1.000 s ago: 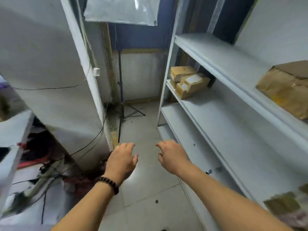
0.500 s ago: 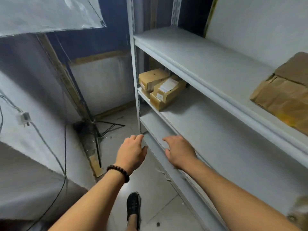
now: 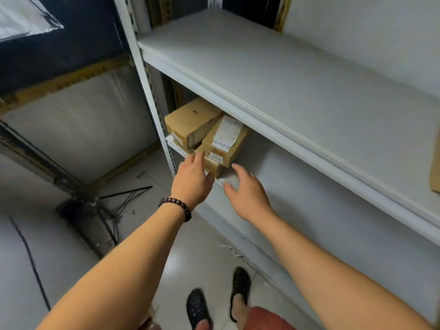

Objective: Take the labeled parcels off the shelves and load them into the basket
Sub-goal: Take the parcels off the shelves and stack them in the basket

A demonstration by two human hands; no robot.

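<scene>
**Clerk:** Entry one, the parcels?

**Me:** Three brown cardboard parcels at the far left end of the middle shelf (image 3: 309,186), close by the white upright post (image 3: 147,86). The labelled parcel (image 3: 223,144) is in front, with a white label across its top and a small sticker on its near end. It lies on a flatter lower parcel (image 3: 212,166). The numbered parcel (image 3: 192,120), marked "2" on top, sits just behind and to the left, touching the labelled one.

**Clerk:** Entry two, your hands?

**Me:** My left hand (image 3: 191,181) has straight fingers held loosely together, the tips at the near corner of the lower parcel. Whether they touch the cardboard or hang just short of it, I cannot tell. It grips nothing. My right hand (image 3: 247,194) has its fingers spread and slightly bent over the front lip of the middle shelf, just to the right of the stack. It holds nothing.

**Clerk:** Entry three, the surroundings?

**Me:**
- A dark bead bracelet (image 3: 177,206) on my left wrist.
- The upper shelf (image 3: 262,67), overhanging the parcels, with a brown cardboard piece (image 3: 435,163) on it, cut off at the right edge of view.
- My black shoes (image 3: 198,308) on the pale tiled floor (image 3: 195,253), below my arms.
- A black tripod stand (image 3: 114,206) on the floor to the left, well apart from the shelving.
- A dark cable (image 3: 31,258) trailing across the floor further left.
</scene>
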